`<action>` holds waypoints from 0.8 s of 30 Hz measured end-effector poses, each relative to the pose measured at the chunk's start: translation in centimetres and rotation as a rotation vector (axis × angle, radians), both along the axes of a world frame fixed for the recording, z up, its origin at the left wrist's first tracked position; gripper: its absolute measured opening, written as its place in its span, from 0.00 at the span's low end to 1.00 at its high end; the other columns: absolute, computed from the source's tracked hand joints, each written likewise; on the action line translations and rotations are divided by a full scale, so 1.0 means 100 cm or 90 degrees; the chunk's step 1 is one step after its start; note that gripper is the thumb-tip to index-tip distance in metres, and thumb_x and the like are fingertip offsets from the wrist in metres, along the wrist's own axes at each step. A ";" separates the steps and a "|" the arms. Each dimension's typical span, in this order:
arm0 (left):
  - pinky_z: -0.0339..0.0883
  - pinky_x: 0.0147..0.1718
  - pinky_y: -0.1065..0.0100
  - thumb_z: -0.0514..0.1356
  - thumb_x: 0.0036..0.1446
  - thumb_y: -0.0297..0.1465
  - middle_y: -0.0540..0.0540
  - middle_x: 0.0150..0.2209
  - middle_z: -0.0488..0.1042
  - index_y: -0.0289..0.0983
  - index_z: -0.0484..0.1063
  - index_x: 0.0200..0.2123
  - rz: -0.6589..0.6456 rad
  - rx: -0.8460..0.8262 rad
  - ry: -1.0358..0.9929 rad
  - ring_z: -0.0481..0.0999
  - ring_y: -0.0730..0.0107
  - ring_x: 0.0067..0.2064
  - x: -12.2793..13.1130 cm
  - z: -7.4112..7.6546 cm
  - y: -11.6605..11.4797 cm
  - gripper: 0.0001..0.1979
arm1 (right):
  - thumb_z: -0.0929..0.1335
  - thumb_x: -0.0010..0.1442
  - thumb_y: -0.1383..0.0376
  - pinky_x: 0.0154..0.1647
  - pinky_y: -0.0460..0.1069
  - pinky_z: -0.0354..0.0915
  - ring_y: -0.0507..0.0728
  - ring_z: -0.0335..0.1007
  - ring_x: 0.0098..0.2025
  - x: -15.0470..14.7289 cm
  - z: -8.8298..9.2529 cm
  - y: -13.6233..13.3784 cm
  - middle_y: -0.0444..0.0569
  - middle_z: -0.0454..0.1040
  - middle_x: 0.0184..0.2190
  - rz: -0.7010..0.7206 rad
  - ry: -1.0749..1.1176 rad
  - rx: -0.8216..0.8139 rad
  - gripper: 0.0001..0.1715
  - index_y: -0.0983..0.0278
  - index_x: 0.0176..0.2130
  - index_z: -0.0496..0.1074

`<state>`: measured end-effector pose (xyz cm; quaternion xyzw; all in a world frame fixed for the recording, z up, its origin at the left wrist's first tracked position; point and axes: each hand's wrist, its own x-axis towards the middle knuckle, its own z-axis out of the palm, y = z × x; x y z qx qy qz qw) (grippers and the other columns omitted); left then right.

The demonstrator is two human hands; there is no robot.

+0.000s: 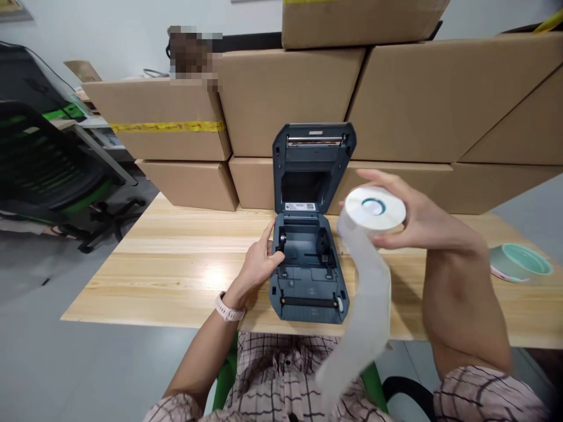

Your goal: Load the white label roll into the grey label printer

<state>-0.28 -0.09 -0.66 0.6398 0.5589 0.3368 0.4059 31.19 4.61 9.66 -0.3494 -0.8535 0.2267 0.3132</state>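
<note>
A dark grey label printer (303,275) stands on the wooden table with its lid (314,167) raised. Its inside shows two black roll holders and a roller near the front; no roll sits between the holders. My left hand (261,258) rests against the printer's left side, thumb over the rim and index finger along the edge. To the right of the lid, my right hand (409,214) grips a white label roll (373,208) by its outer side, one flat face turned up. A long loose strip (369,293) hangs from the roll past the table's front edge, its lower end blurred.
Cardboard boxes (290,82) are stacked along the table's back. A green tub (525,261) stands on the wooden table (176,258) at the right. At the left are a black office chair (53,164) and a desk. Part of another person's head shows behind the boxes.
</note>
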 end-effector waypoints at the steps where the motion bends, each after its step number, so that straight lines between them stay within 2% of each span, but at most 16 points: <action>1: 0.54 0.31 0.68 0.56 0.53 0.28 0.57 0.24 0.62 0.42 0.52 0.74 0.002 -0.005 0.010 0.63 0.69 0.28 0.000 0.001 0.000 0.44 | 0.81 0.47 0.53 0.58 0.60 0.73 0.69 0.72 0.61 0.009 -0.003 0.003 0.51 0.68 0.67 -0.058 0.019 -0.022 0.60 0.52 0.71 0.58; 3: 0.54 0.31 0.68 0.56 0.52 0.28 0.57 0.24 0.63 0.42 0.53 0.74 0.006 -0.006 0.022 0.63 0.69 0.28 0.001 0.002 0.000 0.44 | 0.81 0.46 0.56 0.59 0.61 0.73 0.70 0.70 0.63 0.022 -0.015 0.011 0.52 0.65 0.69 -0.147 0.049 -0.087 0.57 0.54 0.70 0.62; 5: 0.54 0.30 0.68 0.57 0.52 0.28 0.57 0.24 0.63 0.41 0.53 0.74 0.008 0.002 0.016 0.62 0.69 0.28 0.001 0.001 0.001 0.44 | 0.80 0.46 0.60 0.61 0.62 0.71 0.71 0.70 0.63 0.027 -0.034 0.022 0.53 0.65 0.69 -0.181 0.079 -0.155 0.55 0.55 0.68 0.64; 10: 0.53 0.29 0.70 0.57 0.52 0.28 0.57 0.24 0.63 0.40 0.51 0.74 -0.003 0.005 -0.022 0.59 0.72 0.26 -0.001 -0.008 0.003 0.45 | 0.78 0.45 0.65 0.62 0.63 0.71 0.68 0.74 0.59 0.019 -0.081 0.047 0.52 0.73 0.61 -0.195 0.103 -0.291 0.54 0.56 0.68 0.64; 14: 0.53 0.29 0.71 0.57 0.53 0.29 0.56 0.26 0.66 0.40 0.49 0.75 -0.005 0.007 -0.031 0.60 0.73 0.27 -0.003 -0.015 0.005 0.46 | 0.79 0.45 0.63 0.57 0.62 0.75 0.69 0.75 0.57 0.014 -0.101 0.051 0.54 0.75 0.59 -0.200 0.126 -0.370 0.55 0.58 0.69 0.62; 17: 0.54 0.29 0.71 0.58 0.53 0.29 0.55 0.28 0.68 0.39 0.49 0.75 -0.001 0.009 -0.032 0.60 0.73 0.27 -0.003 -0.017 0.005 0.46 | 0.79 0.50 0.56 0.62 0.62 0.73 0.69 0.68 0.66 0.032 -0.110 0.041 0.55 0.68 0.68 -0.185 0.192 -0.425 0.58 0.55 0.72 0.57; 20: 0.54 0.29 0.71 0.58 0.52 0.29 0.55 0.28 0.68 0.39 0.49 0.75 -0.001 0.005 -0.043 0.60 0.74 0.27 -0.002 -0.015 0.005 0.46 | 0.76 0.58 0.51 0.68 0.63 0.65 0.67 0.60 0.72 0.065 -0.116 0.018 0.54 0.61 0.72 -0.165 0.270 -0.474 0.52 0.49 0.73 0.54; 22: 0.54 0.29 0.71 0.57 0.52 0.28 0.56 0.27 0.67 0.39 0.49 0.75 -0.005 -0.002 -0.051 0.60 0.74 0.26 -0.001 -0.012 0.004 0.46 | 0.76 0.58 0.51 0.67 0.65 0.66 0.67 0.61 0.72 0.082 -0.120 0.001 0.55 0.60 0.73 -0.131 0.264 -0.528 0.50 0.48 0.72 0.56; 24: 0.53 0.29 0.71 0.57 0.51 0.27 0.56 0.26 0.66 0.38 0.49 0.75 -0.004 -0.011 -0.051 0.59 0.74 0.26 0.000 -0.010 0.004 0.47 | 0.78 0.55 0.53 0.65 0.64 0.68 0.68 0.62 0.71 0.089 -0.124 -0.012 0.56 0.62 0.72 -0.102 0.225 -0.569 0.47 0.50 0.68 0.63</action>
